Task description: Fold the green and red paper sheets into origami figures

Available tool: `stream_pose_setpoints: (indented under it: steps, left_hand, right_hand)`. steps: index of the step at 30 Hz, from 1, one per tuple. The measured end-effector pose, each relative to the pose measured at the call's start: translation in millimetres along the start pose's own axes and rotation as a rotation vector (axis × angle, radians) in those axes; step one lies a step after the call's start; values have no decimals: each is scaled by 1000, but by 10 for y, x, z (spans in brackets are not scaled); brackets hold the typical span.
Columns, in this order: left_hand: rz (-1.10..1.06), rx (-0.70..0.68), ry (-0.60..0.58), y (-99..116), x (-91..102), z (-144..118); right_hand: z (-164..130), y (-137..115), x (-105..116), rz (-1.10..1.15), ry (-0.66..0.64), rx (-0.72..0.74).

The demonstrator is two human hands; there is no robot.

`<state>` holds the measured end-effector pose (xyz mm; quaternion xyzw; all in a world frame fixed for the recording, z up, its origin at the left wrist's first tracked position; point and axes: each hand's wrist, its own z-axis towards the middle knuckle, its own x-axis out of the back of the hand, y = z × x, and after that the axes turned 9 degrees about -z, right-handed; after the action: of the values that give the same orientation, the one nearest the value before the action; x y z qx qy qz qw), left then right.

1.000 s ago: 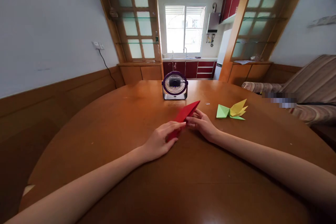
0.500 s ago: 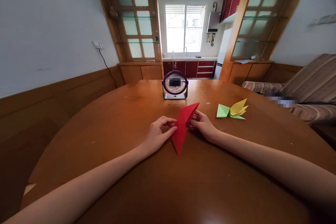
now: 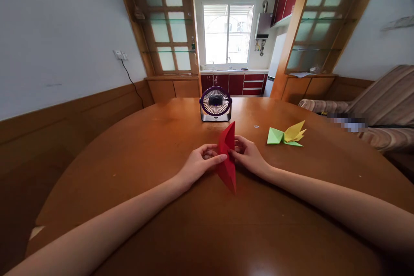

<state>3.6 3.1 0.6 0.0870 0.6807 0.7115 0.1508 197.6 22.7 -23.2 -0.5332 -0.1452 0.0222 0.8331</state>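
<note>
Both hands pinched a red folded paper [image 3: 227,157] at mid-table: the left hand [image 3: 198,164] and right hand [image 3: 248,155] gripped its middle from either side, fingers closed on it. It looked only partly folded, a long kite-like diamond. Finished green and yellow paper figures [image 3: 286,135] lay far right, beside a small fan [image 3: 215,103].

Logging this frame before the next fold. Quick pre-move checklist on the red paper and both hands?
1. Left hand on red paper: ok, fingertips touch its left side.
2. Right hand on the paper: ok, pinching its right side.
3. Paper upright between the hands: ok, points up and down.
4. Creases aligned: cannot tell.
5. Green and yellow folded paper apart from the hands: ok.
6. Small fan behind, not touching: ok.
</note>
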Motion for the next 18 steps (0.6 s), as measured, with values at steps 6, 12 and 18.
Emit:
stream_pose_setpoints:
  steps: [6, 12, 18]
  left_hand:
    - [-144, 146, 62, 106, -67, -41]
    - [-278, 155, 41, 118, 18, -34]
    - [-375, 145, -93, 140, 90, -19]
  right_hand:
    - [-33, -43, -38, -152, -11, 112]
    - [-47, -38, -6, -377, 132, 281]
    - [-79, -109, 69, -740, 160, 619]
